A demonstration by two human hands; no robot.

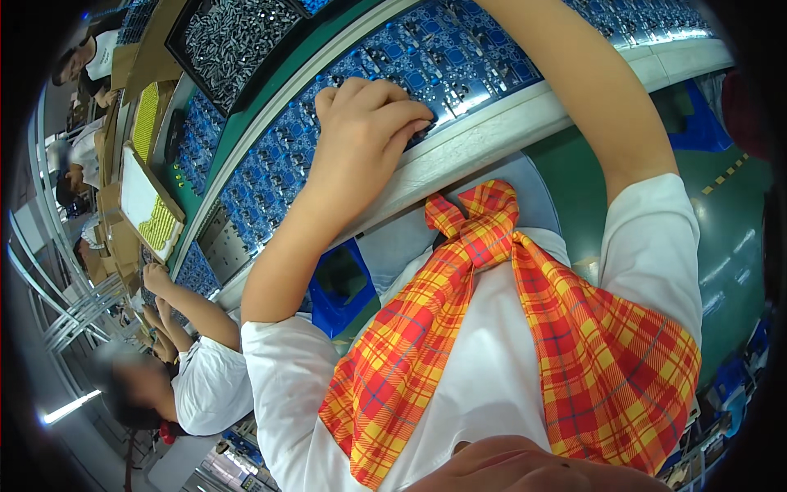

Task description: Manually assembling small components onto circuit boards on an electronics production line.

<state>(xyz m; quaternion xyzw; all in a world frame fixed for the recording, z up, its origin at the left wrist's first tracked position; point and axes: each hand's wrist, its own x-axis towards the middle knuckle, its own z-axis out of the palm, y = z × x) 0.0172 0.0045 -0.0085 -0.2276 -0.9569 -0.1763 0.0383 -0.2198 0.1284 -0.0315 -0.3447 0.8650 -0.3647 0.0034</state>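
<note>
My left hand (pixel 361 135) rests over the near edge of a long row of blue circuit boards (pixel 275 168). Its fingers are curled, with thumb and fingertips pressed together just above a board. Whatever lies between them is too small or hidden to make out. Dark components and small blue parts stand on the boards around it. My right forearm (pixel 574 74) reaches up across the boards and leaves the picture at the top, so the right hand is out of sight.
A black bin (pixel 238 49) full of small metal parts stands beyond the boards. Left of it are a white tray (pixel 139 197) with yellow parts and more blue boards. A pale rail (pixel 508 123) borders the near side. A co-worker (pixel 213 381) sits at my left.
</note>
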